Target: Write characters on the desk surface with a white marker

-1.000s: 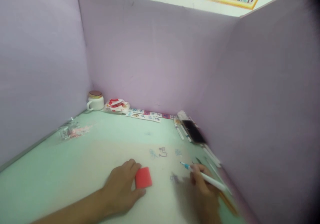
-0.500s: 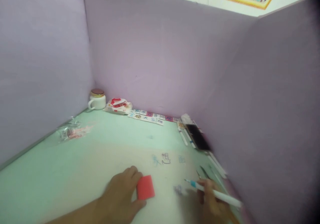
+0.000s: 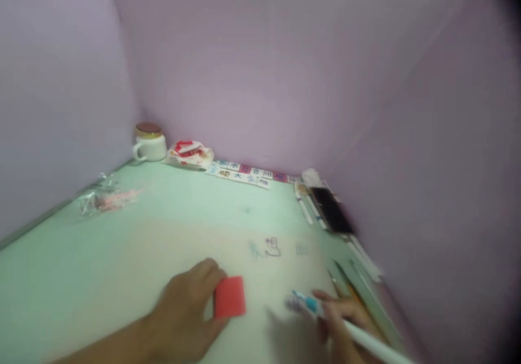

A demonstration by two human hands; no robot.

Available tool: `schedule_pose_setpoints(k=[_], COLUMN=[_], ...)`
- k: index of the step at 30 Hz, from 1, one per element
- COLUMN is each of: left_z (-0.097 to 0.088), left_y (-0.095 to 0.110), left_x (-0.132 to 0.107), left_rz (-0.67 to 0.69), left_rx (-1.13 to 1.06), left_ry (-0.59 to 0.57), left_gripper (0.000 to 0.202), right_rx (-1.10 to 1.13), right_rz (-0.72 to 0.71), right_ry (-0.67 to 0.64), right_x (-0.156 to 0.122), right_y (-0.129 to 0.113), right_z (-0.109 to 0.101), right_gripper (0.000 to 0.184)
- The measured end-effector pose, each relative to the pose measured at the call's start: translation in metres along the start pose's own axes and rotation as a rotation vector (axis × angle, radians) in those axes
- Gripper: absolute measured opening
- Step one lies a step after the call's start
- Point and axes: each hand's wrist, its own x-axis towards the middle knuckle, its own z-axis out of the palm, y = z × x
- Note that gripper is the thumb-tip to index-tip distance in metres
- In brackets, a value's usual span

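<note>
Down at the near edge of the pale green tabletop (image 3: 122, 255), the left hand (image 3: 185, 320) lay flat and gripped a small red rectangular block (image 3: 230, 297). Its fingers curled against the block's left side and its thumb sat under the near edge. The block rested on the table, just left of the middle of the scene.

To the right, the right hand (image 3: 345, 326) was closed around a slim white pen with a blue tip section (image 3: 362, 341), pinching it close to the blue part. The pen's long axis ran from the near right corner up toward the far left. Its tip pointed left and slightly away, and was low over a smudged bluish mark (image 3: 292, 301) on the table; blur hid whether the tip touched it. The pen lay well apart from the red block, with bare table between them.

Beyond both hands, a few small handwritten characters (image 3: 272, 247) showed on the surface. Against the far purple partition (image 3: 252, 82) stood a white mug with a brown lid (image 3: 150, 142), a red and white packet (image 3: 188, 153) and a strip of printed character cards (image 3: 244, 173). A crumpled clear wrapper (image 3: 103, 200) lay near the left wall. Along the right wall lay a black flat rectangular object (image 3: 331, 217) and several more pens (image 3: 366, 293).
</note>
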Motion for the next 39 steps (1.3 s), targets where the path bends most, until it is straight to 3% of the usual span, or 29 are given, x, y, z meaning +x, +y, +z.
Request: schedule_pose_setpoints(k=[2, 6, 13, 19, 27, 31, 34, 39], left_z=[-0.002, -0.006, -0.004, -0.003, -0.007, -0.006, -0.006, -0.009], left_y=[-0.003, -0.009, -0.013, -0.015, -0.013, -0.014, -0.013, -0.011], left_x=[-0.001, 0.002, 0.003, 0.004, 0.004, 0.005, 0.007, 0.010], left_rz=[0.025, -0.006, 0.013, 0.009, 0.012, 0.010, 0.012, -0.004], left_rx=[0.029, 0.085, 0.112, 0.126, 0.104, 0.110, 0.106, 0.114], left_ry=[0.047, 0.027, 0.032, 0.018, 0.005, 0.009, 0.005, -0.040], left_gripper=[0.024, 0.026, 0.029, 0.031, 0.028, 0.029, 0.030, 0.030], right_rx=[0.064, 0.112, -0.063, -0.002, -0.055, -0.013, 0.029, -0.007], right_rz=[-0.040, -0.087, 0.142, 0.027, -0.026, 0.122, 0.218, 0.122], right_ry=[-0.057, -0.107, -0.075, -0.208, -0.257, -0.322, -0.296, -0.235], right_x=[0.001, -0.005, -0.022, -0.017, -0.015, -0.011, -0.009, -0.007], right_y=[-0.004, -0.013, -0.016, -0.010, -0.019, -0.014, -0.011, -0.011], right_z=[-0.003, 0.006, 0.023, 0.032, 0.053, 0.057, 0.058, 0.057], right_gripper=[0.038, 0.025, 0.019, 0.011, 0.017, 0.022, 0.023, 0.019])
